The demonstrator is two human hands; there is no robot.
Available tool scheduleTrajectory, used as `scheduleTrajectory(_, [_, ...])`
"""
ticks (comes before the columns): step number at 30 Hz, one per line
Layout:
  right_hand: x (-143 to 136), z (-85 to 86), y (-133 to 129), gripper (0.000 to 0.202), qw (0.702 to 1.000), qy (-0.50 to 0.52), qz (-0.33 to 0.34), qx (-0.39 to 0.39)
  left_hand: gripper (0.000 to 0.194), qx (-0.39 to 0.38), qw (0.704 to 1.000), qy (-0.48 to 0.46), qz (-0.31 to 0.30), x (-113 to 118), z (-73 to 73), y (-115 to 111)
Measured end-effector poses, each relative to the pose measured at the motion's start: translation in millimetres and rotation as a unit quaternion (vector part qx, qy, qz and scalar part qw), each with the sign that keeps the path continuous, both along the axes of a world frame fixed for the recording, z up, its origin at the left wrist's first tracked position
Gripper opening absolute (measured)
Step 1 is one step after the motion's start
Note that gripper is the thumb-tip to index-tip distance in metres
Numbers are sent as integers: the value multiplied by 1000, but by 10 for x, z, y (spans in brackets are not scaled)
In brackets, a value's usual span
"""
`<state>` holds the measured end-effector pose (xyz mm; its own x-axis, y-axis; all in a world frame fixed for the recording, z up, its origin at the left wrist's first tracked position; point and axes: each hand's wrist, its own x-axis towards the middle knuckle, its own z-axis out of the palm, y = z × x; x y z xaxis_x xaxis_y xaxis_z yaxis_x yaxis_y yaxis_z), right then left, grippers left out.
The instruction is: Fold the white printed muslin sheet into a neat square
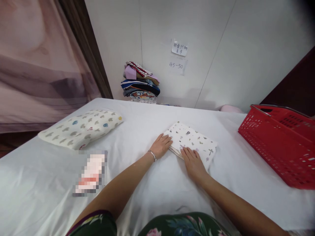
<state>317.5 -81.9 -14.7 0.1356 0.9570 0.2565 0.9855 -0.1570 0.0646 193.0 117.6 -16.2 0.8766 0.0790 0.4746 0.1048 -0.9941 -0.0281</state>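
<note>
A white cloth with small printed motifs [194, 139] lies folded into a flat, layered rectangle on the white-sheeted bed. My left hand [161, 145] rests at its left corner, fingers stretched out over the edge. Lying flat on the near edge of the same cloth is my right hand [194, 164], its fingers extended. Neither hand grips anything. The lower layers of the fold show between the two hands.
A pillow with mushroom prints [83, 129] lies at the left, with a pixelated flat object [91, 173] nearer me. A red plastic basket [275, 144] stands at the right. Behind the bed is a stack of folded fabrics [140, 83] against the wall with paper notes [179, 48].
</note>
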Motion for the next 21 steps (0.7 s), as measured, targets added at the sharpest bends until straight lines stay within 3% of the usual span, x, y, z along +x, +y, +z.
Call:
scheduleTrajectory(7, [5, -128, 12, 66, 999, -51, 6, -12, 26, 16, 1000, -13, 8, 21, -108, 65])
scheduleTrajectory(11, [0, -65, 1, 64, 998, -15, -1, -54, 27, -21, 1000, -1, 15, -20, -84, 47])
scheduleTrajectory(16, [133, 129, -85, 51, 993, 82, -17, -85, 35, -94, 996, 0, 10, -118, 8, 11])
scheduleTrajectory(21, [248, 2, -184, 51, 996, 53, -21, -72, 27, -164, 983, 13, 86, -3, 222, -114])
